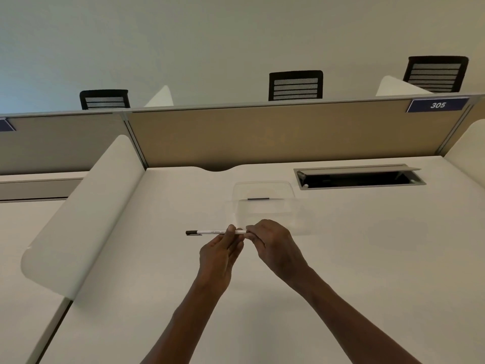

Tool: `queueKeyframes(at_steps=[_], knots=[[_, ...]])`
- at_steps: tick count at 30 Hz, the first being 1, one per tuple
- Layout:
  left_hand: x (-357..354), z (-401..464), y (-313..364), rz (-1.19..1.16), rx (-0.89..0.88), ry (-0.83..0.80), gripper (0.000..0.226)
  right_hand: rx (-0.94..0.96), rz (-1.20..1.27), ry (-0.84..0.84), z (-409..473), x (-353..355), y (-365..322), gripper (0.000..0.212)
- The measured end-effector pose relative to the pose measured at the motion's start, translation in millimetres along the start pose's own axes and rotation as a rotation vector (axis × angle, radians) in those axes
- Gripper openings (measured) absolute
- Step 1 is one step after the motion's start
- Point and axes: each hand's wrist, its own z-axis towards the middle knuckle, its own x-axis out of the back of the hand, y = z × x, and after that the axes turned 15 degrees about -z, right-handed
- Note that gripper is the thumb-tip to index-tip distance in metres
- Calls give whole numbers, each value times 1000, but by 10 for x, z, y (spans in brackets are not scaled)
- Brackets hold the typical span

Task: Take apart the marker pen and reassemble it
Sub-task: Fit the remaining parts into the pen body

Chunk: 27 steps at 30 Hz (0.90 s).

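A slim white marker pen (211, 232) with a black cap at its left end lies level in the air above the white desk (367, 258). My left hand (219, 252) pinches the barrel near its middle between thumb and fingers. My right hand (273, 245) grips the pen's right end, which its fingers hide. The cap sits on the pen, with its clip pointing down.
A clear plastic box (263, 203) stands on the desk just behind my hands. An open cable hatch (359, 178) is set into the desk at the back right. A white side divider (86, 214) rises on the left, and a tan partition (262, 132) closes the back.
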Motion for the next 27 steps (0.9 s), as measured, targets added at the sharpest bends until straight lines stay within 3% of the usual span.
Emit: queueKeyframes(at_steps=[4,7,9,13,15,18,22,25,27], knots=[[-16,16,33,13,-13,-18,16,61,-187,-63,23,-10,15,15],[-34,31,76,27,-25,-46,16,-46,-117,-130,79,-14,-57,27],[-30,48,89,47,-36,-67,16,-280,99,-295,145,-21,-147,34],[0,65,101,107,-46,-102,24,-1018,1026,-672,266,21,-183,32],[24,71,107,135,-52,-105,26,-1175,1261,-758,289,34,-156,30],[43,79,123,141,-62,-100,16,-1069,1145,-785,295,33,-135,30],[41,100,124,96,-77,-43,13,-777,695,-647,317,43,-62,55],[35,95,135,36,-70,-1,14,-446,346,-398,262,50,38,48],[29,84,137,20,-62,1,13,-202,218,-341,197,50,68,36]])
